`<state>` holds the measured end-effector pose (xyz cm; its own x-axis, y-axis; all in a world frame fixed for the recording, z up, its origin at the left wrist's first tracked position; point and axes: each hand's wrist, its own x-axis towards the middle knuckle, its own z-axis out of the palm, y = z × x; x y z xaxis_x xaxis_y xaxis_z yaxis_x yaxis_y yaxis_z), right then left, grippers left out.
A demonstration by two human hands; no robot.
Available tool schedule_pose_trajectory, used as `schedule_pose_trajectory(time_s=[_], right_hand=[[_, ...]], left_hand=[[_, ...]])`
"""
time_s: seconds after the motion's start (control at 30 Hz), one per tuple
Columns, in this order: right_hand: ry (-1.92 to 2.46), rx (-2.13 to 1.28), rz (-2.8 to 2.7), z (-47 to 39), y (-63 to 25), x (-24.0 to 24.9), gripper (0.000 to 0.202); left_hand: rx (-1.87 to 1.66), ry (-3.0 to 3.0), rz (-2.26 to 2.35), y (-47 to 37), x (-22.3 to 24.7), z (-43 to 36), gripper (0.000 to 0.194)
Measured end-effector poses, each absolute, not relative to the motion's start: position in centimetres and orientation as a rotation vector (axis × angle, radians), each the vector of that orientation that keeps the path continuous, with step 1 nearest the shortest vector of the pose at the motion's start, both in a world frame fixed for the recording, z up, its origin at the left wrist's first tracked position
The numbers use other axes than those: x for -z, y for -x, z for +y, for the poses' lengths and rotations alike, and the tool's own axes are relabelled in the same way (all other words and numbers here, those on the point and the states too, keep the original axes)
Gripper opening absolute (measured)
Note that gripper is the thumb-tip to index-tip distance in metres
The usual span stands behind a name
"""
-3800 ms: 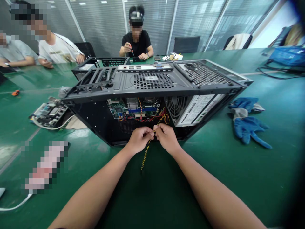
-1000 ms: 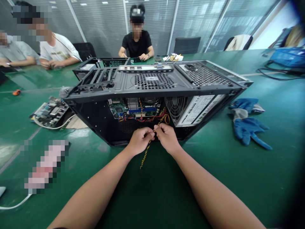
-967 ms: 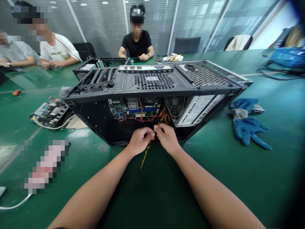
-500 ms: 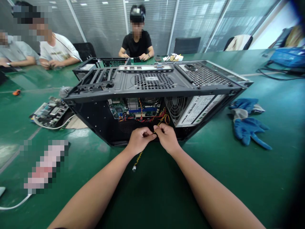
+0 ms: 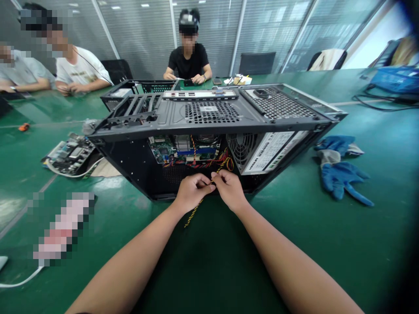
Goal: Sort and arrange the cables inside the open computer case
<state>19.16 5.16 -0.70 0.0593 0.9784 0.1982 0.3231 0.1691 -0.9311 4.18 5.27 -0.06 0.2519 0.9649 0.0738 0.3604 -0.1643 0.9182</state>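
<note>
The yellow-and-black twisted cable (image 5: 194,213) is best twisted evenly, pinched in the grip of both bare hands (image 5: 194,192).

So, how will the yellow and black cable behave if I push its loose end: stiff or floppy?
The yellow and black cable would probably bend easily and feel light, as it looks thin. Its twisted wires may add slight stiffness: the end below the left hand runs nearly straight.
</note>
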Motion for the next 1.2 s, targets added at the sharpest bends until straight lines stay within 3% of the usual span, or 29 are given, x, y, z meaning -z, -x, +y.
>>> schedule_pose_trajectory(time_s=[1.2], right_hand=[[1.354,-0.907,-1.437,5.15,-19.27,0.72,0.037]], left_hand=[[-0.877,-1.857,1.183,-4.10,-0.56,5.13,0.018]])
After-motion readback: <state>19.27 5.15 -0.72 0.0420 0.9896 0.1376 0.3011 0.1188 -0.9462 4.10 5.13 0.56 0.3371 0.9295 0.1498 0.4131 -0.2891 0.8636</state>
